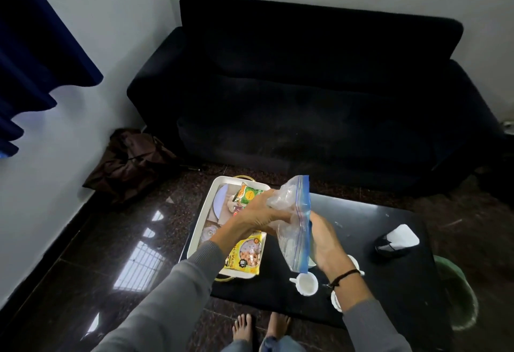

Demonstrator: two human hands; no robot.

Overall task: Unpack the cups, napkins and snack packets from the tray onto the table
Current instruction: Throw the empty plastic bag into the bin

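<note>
Fingers (278,214) of our left hand (250,219) and right hand (326,243) clamp the bag (294,201) | packets (244,257) in tray (196,233) | cup (306,283) on tabletop (375,218)

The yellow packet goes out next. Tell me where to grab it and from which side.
Pinch the yellow packet by its near edge, coming from your side. It lies flat in the tray, and that edge seems to ride on the rim, so fingers can likely slip under.

Black table (361,212) carries white tray (194,229), white cups (306,283) and napkin holder (395,243)
</note>
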